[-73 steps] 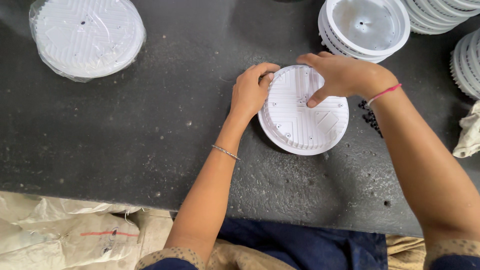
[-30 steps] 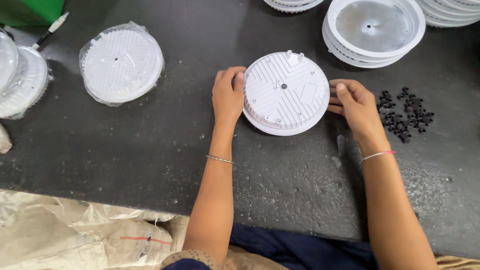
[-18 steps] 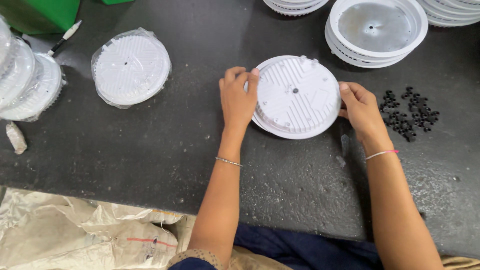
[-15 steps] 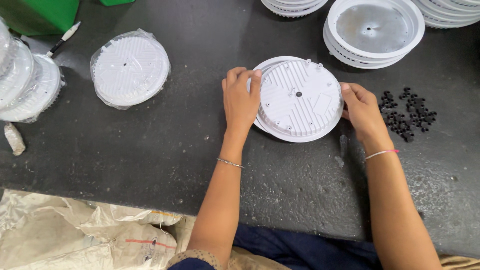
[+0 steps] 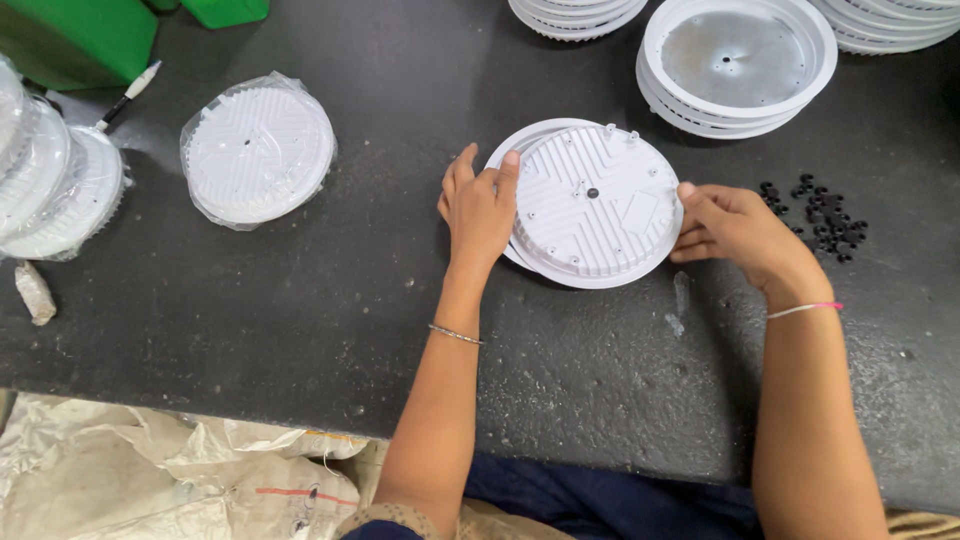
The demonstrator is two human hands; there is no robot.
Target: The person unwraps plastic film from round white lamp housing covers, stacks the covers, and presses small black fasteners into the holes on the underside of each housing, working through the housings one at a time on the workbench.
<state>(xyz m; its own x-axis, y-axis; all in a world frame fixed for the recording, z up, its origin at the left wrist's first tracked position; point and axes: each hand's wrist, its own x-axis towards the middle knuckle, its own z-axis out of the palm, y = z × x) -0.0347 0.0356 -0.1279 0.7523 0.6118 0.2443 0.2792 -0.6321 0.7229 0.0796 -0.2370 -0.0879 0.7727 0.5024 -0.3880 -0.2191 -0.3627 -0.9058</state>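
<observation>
A round white ribbed disc (image 5: 597, 203) with a small dark centre hole lies slightly askew on a white round ring (image 5: 520, 148) on the dark table (image 5: 330, 300). My left hand (image 5: 480, 208) grips the disc's left edge, fingers over the rim. At the disc's right edge my right hand (image 5: 735, 228) presses against it with thumb and fingers. Both wrists wear thin bangles.
A plastic-wrapped white disc (image 5: 258, 152) lies to the left, more wrapped ones (image 5: 45, 185) at the far left. Stacked white rings with a metal plate (image 5: 737, 65) stand at the back right. Small black parts (image 5: 818, 217) lie right of my hand. Green box (image 5: 75, 38) back left.
The disc was turned over from ribbed inside up to its back up, then shifted slightly on the ring. My hands moved from on top of it to its left and right edges.
</observation>
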